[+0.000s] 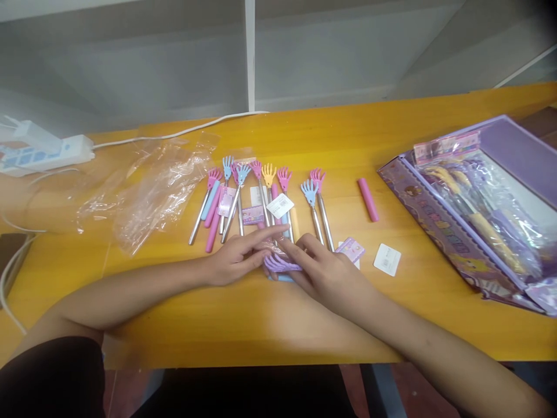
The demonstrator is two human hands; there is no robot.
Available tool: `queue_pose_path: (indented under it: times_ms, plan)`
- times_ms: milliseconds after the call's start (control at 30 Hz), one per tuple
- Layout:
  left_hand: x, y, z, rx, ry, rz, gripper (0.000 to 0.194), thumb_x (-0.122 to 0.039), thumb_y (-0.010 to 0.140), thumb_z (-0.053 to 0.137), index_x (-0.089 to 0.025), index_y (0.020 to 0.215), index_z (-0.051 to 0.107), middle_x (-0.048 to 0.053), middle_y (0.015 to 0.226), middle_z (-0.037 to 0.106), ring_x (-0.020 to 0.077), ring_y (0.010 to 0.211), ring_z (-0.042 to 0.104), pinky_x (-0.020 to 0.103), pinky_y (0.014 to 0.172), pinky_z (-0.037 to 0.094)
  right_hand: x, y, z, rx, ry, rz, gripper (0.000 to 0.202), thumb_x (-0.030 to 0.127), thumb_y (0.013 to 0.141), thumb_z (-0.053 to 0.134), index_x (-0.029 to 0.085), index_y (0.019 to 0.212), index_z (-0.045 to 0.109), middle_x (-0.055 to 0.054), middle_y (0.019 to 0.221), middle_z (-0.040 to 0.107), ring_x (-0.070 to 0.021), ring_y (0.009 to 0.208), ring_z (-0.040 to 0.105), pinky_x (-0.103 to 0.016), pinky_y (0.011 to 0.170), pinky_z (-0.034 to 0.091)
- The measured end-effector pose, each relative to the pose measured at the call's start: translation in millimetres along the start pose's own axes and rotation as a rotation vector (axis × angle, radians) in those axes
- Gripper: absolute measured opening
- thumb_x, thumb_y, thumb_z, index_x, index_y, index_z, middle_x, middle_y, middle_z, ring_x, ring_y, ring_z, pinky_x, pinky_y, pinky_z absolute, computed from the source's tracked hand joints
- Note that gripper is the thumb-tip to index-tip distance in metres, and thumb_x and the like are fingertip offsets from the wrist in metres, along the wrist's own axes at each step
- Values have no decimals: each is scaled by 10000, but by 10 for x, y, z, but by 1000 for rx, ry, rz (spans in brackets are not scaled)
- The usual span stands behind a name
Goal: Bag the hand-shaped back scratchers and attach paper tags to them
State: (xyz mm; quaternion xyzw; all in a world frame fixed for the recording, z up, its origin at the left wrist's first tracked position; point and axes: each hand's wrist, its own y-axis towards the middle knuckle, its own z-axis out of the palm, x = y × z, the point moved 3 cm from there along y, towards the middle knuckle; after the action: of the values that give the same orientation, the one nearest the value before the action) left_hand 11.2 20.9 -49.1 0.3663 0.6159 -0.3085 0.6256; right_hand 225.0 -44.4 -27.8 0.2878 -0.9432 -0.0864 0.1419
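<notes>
Beyond the middle of the front edge of the yellow table (187, 331), a purple back-scratcher head (282, 265) lies between the two hands, at the tip of the left hand's (237, 255) thumb and against the right hand's (326, 270) bent fingers. The left hand's index finger stretches straight, thumb apart from it; the right hand's fingers curl inward. Whether either hand pinches the head cannot be told, as fingertips overlap and blur; its shaft is hidden. A light blue piece (282, 278) shows only partly beneath. A white card (387, 259) lies toward the right edge. Farther in, telescopic back scratchers (284, 179) lie among loose tubes (212, 237), some partly covered. By the right edge, an open display box (439, 232), cut off by the view, contains glare-blurred wrapped scratchers (496, 232). Crumpled clear bags (161, 200) lie toward the back left corner, beside a cut-off power strip (78, 150).
</notes>
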Motion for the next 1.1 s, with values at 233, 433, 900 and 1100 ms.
queue_pose_path:
  times_ms: [233, 433, 900, 1100]
  plan:
    - [-44, 5, -19, -66, 13, 198, 411, -289, 1143, 479, -331, 1532, 607, 113, 1390, 741, 220, 1080, 819, 323, 923, 671, -23, -11, -59, -75, -11, -35, 440, 228, 1135, 350, 142, 1562, 418, -49, 941, 651, -159, 581, 588, -287, 461, 483]
    - [-62, 14, -8, -1, -219, 126, 295, -412, 1121, 538, -179, 1041, 700, 92, 985, 682, 175, 788, 769, 294, 712, 655, -61, -20, -188, -184, 57, -28, 575, 195, 1140, 372, 169, 1707, 284, -18, 852, 618, -151, 635, 607, -261, 527, 485]
    - [161, 39, -101, -151, -608, -232, 970, -366, 560, 1093, -222, 1403, 636, 39, 985, 778, 116, 626, 692, 246, 666, 588, -47, -30, -125, -81, 147, -265, 643, 230, 1134, 395, 198, 1753, 223, -5, 868, 643, -143, 609, 565, -289, 501, 412]
    - [236, 46, -135, -118, -600, -194, 1030, -321, 495, 1112, -250, 1407, 639, 41, 1004, 787, 201, 825, 770, 297, 773, 627, -59, -35, -134, -58, 182, -304, 667, 296, 1140, 450, 205, 1754, 207, 2, 886, 663, -138, 583, 558, -304, 491, 393]
